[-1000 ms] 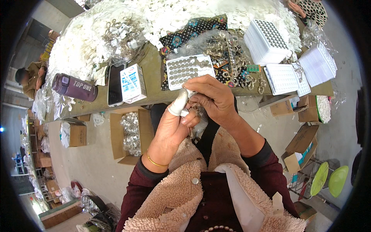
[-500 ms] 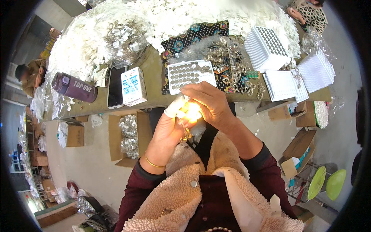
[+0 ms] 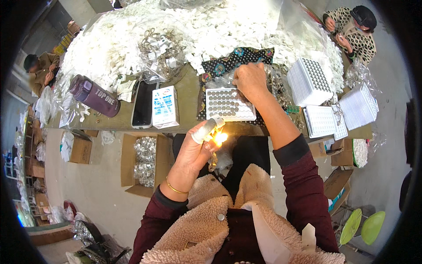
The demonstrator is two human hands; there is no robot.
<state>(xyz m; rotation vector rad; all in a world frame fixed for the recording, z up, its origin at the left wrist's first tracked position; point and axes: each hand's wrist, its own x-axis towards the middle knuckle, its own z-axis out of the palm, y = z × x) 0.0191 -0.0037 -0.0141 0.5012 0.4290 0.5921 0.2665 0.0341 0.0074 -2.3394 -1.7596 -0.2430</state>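
Watching from afar through the head camera, I have the left hand (image 3: 195,147) above the lap, near the table (image 3: 189,94) edge, its thumb and fingers clamped on one small light (image 3: 219,138), which glows so strongly that its shape is lost. One brass-coloured clasp (image 3: 213,162) hangs beneath; I take it the grip is high so this can dangle free. One white cover (image 3: 205,132) sleeves the thumb, probably to spare the skin. The right hand (image 3: 252,81) reaches over the patterned cloth (image 3: 222,66), just beyond the tray (image 3: 248,116); its fingers bend down close together, but I cannot tell whether they pinch anything. I count one tray near the edge, presumably for short reaches, its discs (image 3: 220,100) set out in rows, too many and partly too blurred for me to number surely. One phone (image 3: 143,103), one carton (image 3: 165,108) and one bottle (image 3: 94,97) sit to the left, likely out of the hands' way. To the right I count two stacks, one of disc-filled trays (image 3: 310,81) and one of pale trays (image 3: 358,105), and one green board (image 3: 292,109).
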